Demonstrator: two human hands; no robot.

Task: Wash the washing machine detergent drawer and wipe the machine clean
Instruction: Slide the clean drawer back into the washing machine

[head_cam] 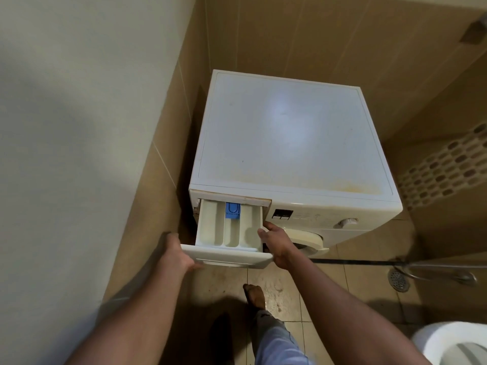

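Observation:
A white front-loading washing machine (284, 133) stands in a tiled corner, its flat top stained yellow near the front. Its detergent drawer (224, 233) is pulled far out at the upper left of the front, showing three compartments and a blue insert (233, 210). My left hand (176, 255) grips the left end of the drawer's front panel, fingers curled under it. My right hand (276, 243) holds the drawer's right side, thumb over the rim of the right compartment.
A tiled wall stands close on the left of the machine. A hose (369, 262) runs across the floor to a floor drain (399, 279) at the right. A white toilet (453, 343) sits at the bottom right. My bare foot (254, 293) stands on the stained floor tiles.

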